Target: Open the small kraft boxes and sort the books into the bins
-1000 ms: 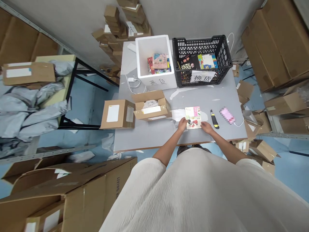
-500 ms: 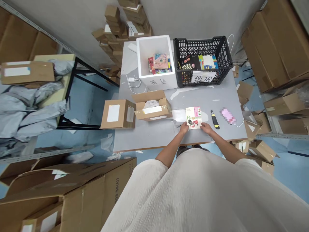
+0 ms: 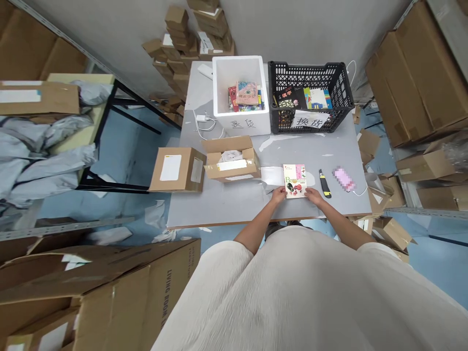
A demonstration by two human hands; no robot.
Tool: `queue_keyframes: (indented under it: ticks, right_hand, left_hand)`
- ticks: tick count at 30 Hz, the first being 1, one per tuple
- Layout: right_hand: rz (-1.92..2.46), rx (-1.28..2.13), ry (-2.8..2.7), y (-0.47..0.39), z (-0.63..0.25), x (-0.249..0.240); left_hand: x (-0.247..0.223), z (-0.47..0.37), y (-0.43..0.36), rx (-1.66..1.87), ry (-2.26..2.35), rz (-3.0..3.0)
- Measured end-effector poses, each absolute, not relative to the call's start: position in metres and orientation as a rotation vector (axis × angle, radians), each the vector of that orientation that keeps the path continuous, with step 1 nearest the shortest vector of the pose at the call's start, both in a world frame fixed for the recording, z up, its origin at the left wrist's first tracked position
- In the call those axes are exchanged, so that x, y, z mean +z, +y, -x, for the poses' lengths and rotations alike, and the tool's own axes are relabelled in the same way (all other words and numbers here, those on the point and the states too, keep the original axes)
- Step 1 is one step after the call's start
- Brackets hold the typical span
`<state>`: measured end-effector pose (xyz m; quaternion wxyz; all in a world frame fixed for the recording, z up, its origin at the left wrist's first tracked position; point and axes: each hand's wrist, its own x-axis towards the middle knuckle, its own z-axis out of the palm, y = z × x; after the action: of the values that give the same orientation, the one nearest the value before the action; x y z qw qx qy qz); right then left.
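Note:
A cream book [image 3: 295, 180] with a pink patch and pictures of fruit or vegetables on its cover is at the table's front part. My left hand [image 3: 279, 195] is closed on its lower left corner, and my right hand [image 3: 313, 195] grips the lower right edge. Just right of the book lies a black and yellow box cutter [image 3: 324, 184]. Left of it stands an opened cardboard box [image 3: 234, 165] with crumpled wrapping inside, beside a closed box [image 3: 171, 169] with a white label.
At the back of the grey table [image 3: 219, 207] stand a white foam box [image 3: 239, 122] and a black crate [image 3: 310, 124], both holding books. A pink device [image 3: 343, 179] with a cable lies at the right. Large cartons [image 3: 146, 292] fill the lower left.
The view has shifted slightly. Both hands still hold the book, which has barely moved relative to the table.

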<state>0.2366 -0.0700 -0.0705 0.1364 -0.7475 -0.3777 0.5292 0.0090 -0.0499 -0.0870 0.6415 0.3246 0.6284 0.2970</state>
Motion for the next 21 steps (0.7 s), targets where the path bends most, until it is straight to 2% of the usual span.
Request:
queue_keyframes:
  ticks: [11, 21]
  right_hand:
    - [2.09, 1.588, -1.023, -0.073, -0.244, -0.077]
    - [2.06, 1.546, -0.951, -0.072, -0.258, -0.064]
  left_hand:
    - [-0.095, -0.024, -0.063, 0.521, 1.451, -0.718]
    - [-0.078, -0.029, -0.061, 0.653, 1.343, -0.645]
